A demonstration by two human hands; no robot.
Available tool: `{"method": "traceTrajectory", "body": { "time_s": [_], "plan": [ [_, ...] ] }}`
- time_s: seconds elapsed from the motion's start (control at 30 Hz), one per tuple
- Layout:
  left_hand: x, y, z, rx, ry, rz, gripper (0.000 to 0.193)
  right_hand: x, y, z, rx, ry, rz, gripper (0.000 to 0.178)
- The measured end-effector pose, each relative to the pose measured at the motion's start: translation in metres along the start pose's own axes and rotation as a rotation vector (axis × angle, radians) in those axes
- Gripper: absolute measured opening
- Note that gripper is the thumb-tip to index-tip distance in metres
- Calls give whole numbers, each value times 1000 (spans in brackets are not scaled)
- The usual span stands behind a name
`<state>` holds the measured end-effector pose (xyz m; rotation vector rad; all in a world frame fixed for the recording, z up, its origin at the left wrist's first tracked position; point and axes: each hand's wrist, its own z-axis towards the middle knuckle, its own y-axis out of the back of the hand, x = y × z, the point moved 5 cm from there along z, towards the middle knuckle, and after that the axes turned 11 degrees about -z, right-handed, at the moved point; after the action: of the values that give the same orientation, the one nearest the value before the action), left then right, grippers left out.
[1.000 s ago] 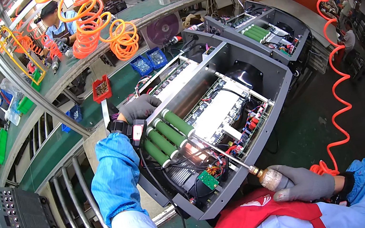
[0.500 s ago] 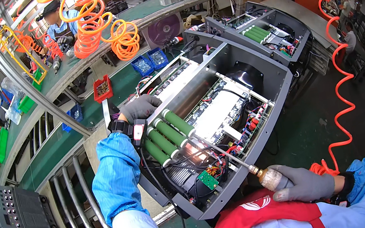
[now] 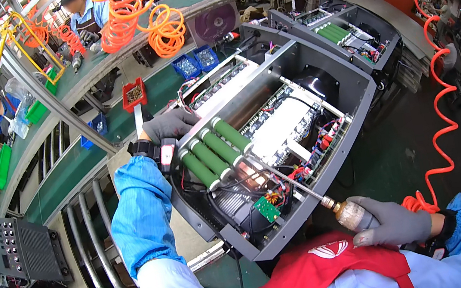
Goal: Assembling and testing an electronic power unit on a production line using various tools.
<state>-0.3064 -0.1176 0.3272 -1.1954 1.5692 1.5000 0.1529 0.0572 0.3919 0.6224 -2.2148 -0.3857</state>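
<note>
An open dark grey metal housing (image 3: 310,182) lies tilted in front of me, with circuit boards, wires and several green cylindrical resistors (image 3: 212,158) inside. My gloved left hand (image 3: 169,125) is at its left side, fingers curled over the metal divider (image 3: 234,95) beside the resistors; its fingertips are partly hidden. In my gloved right hand (image 3: 392,219) is a long screwdriver (image 3: 352,214), gripped by its worn amber handle. Its shaft reaches over the front wall into the housing. The tip lies near the resistors' lower ends, and its exact contact is hard to see.
Behind stands a second open housing (image 3: 368,38). Red (image 3: 134,94) and blue bins (image 3: 187,66) of small parts sit on the green bench. Rollers (image 3: 83,248) run at left, near a finished-looking unit (image 3: 29,251). Orange coiled hoses (image 3: 166,30) hang above; co-workers are at left.
The whole view has shifted, so the housing and both hands appear slightly farther right. My left hand stays at the divider, and the screwdriver keeps nearly the same position against the housing.
</note>
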Motion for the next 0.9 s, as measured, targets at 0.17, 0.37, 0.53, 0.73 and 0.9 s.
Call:
{"method": "traceTrajectory", "body": {
  "time_s": [0.17, 0.37, 0.53, 0.73, 0.9],
  "plan": [
    [22, 3, 0, -142, 167, -35, 36, 14, -3, -1, 17, -30, -57, 98],
    [21, 1, 2, -155, 205, 45, 29, 15, -5, 1, -11, 7, -128, 98],
    [21, 0, 1, -162, 214, 15, 28, 20, -7, 2, -13, -22, -151, 98],
    [19, 2, 0, -161, 169, 80, 31, 23, -7, 2, 5, -40, -146, 97],
    [21, 0, -2, -176, 202, 18, 33, 26, -5, 1, 3, -52, -169, 94]
  ]
}}
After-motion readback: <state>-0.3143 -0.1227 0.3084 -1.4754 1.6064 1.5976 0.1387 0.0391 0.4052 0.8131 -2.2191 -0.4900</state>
